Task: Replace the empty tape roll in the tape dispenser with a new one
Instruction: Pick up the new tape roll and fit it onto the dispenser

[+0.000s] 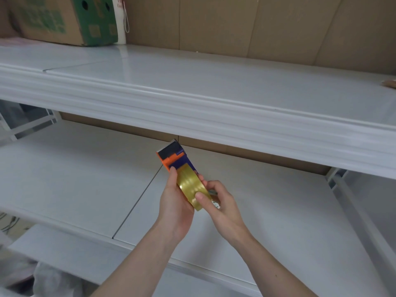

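An orange and dark blue tape dispenser [172,157] is held up over the lower white shelf, its cutter end pointing away from me. A yellowish clear tape roll [191,186] sits in the dispenser's body. My left hand [174,205] grips the dispenser from the left and below, thumb along the roll's edge. My right hand [222,205] holds the roll from the right, with the thumb pressed on its outer face and the fingers behind it. How the roll sits on its hub is hidden by my hands.
Two white shelves fill the view: the upper shelf [214,86] and the lower shelf [75,179]. A cardboard box with green print [62,20] stands at the upper shelf's back left. Brown cardboard panels line the back. Grey bagged things [53,279] lie at bottom left.
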